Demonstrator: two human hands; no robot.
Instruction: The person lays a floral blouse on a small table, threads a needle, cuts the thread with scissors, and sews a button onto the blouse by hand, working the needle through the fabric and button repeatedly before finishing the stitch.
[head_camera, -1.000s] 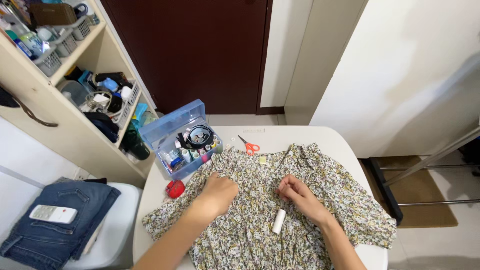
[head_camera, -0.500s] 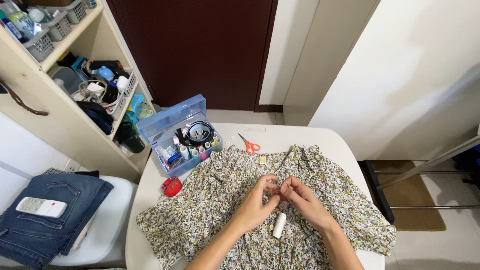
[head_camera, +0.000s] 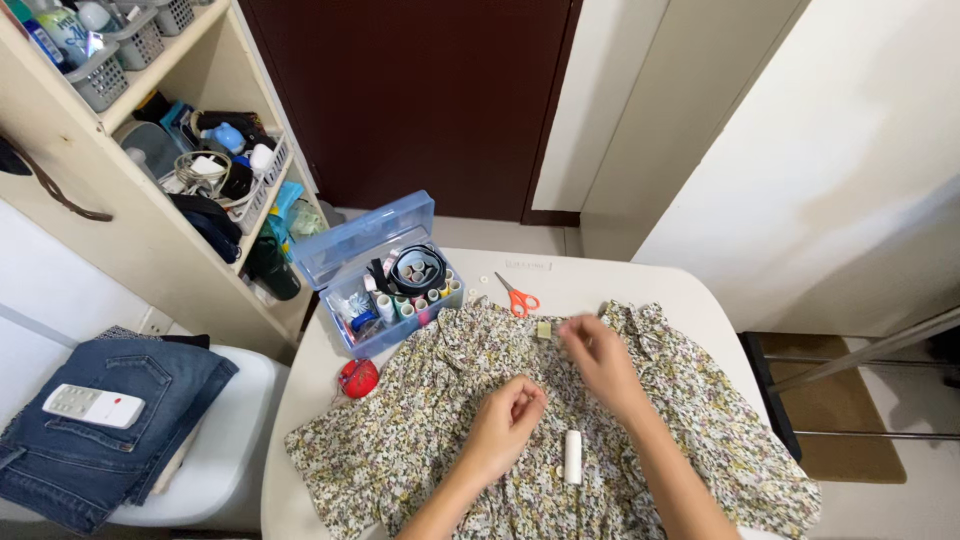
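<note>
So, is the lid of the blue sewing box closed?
No, the blue sewing box stands open on the table, its lid tilted back and thread spools visible inside.

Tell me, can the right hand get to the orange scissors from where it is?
Probably yes. The right hand hovers over the floral garment near its collar, and the orange scissors lie just beyond it on the white table. Nothing stands between them.

Hands on floral garment
</note>
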